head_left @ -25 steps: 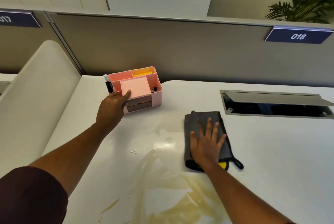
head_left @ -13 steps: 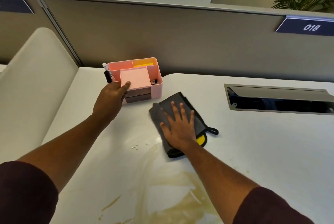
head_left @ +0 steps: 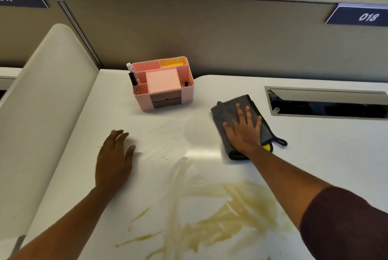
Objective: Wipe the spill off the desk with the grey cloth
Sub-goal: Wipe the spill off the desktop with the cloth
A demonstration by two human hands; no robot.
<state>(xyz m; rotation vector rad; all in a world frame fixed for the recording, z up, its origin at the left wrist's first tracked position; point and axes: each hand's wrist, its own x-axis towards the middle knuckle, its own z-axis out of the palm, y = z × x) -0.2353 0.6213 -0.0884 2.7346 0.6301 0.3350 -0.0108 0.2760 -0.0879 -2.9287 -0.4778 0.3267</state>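
Observation:
A folded grey cloth (head_left: 227, 113) with a yellow patch and a black loop lies on the white desk (head_left: 315, 165). My right hand (head_left: 244, 131) presses flat on it with fingers spread. A smeared yellowish spill (head_left: 231, 217) covers the near middle of the desk, in front of the cloth, with thin wet streaks reaching up toward it. My left hand (head_left: 114, 160) rests on the desk left of the spill, fingers relaxed, holding nothing.
A pink desk organiser (head_left: 163, 85) with markers and sticky notes stands at the back, beyond my left hand. An open cable hatch (head_left: 327, 102) is set into the desk at the right. A grey partition (head_left: 210, 35) backs the desk; a white divider (head_left: 42, 102) bounds the left.
My left hand let go of the pink organiser and dropped back onto the desk. My right hand slid the cloth right, away from the organiser.

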